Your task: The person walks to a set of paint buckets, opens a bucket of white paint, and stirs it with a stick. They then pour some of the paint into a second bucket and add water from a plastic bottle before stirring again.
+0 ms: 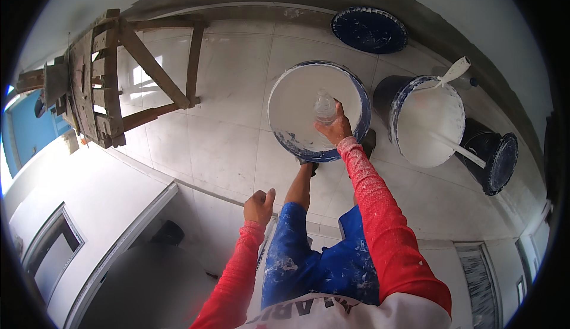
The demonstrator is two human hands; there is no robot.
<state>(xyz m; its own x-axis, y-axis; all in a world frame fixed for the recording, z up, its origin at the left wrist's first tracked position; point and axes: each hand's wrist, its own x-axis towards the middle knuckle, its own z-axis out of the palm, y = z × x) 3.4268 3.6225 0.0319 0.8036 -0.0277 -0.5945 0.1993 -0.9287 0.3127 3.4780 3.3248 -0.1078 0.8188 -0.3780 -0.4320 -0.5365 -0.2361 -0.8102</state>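
My right hand (336, 128) grips a clear plastic bottle (324, 107) over a wide blue-rimmed tub (284, 145). White, creamy paste or paint (297, 94) fills much of that tub. Whether the bottle touches the paste I cannot tell. Off to the left of my legs, my left hand (259, 206) hangs in the air with its fingers curled and the thumb up; nothing shows in it. White powder coats the red sleeve of my right arm.
Right of the tub stands a blue bucket (386, 100) of white mix with a stick (454, 148) and a white-handled tool (454, 72). Beyond are a dark lidded bucket (475, 145) and a round blue lid (369, 30). At left stands a wooden trestle (107, 91).
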